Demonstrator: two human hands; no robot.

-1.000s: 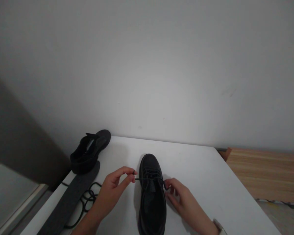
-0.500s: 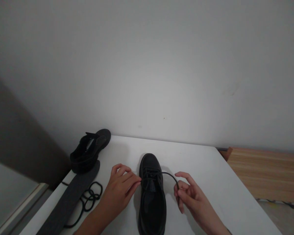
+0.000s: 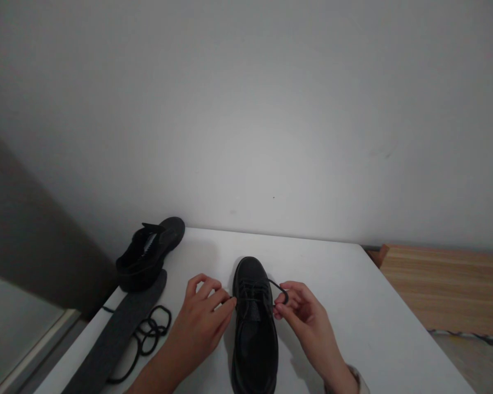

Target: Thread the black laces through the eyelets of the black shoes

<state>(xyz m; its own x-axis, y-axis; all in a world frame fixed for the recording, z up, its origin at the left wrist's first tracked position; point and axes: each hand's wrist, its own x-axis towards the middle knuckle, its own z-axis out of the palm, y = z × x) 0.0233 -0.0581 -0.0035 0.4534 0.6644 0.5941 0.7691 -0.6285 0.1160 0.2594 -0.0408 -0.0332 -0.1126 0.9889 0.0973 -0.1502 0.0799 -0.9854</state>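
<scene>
A black lace-up shoe point(image 3: 254, 328) stands on the white table point(image 3: 345, 306), toe pointing away from me. My left hand point(image 3: 201, 320) rests against the shoe's left side, fingers pinched on the lace end at the eyelets. My right hand point(image 3: 302, 317) is at the shoe's right side, its fingers pinching the black shoelace point(image 3: 280, 290), which arcs in a small loop from the eyelets.
A second black shoe point(image 3: 150, 253) sits at the table's far left corner. A dark insole point(image 3: 115, 334) and a loose black lace point(image 3: 150, 328) lie on the left. A grey wall stands behind; a wooden surface point(image 3: 443, 284) lies to the right.
My right hand drew the lace out to the right, then came back to the shoe, shrinking the arc to a small loop. My left hand moved in against the eyelets.
</scene>
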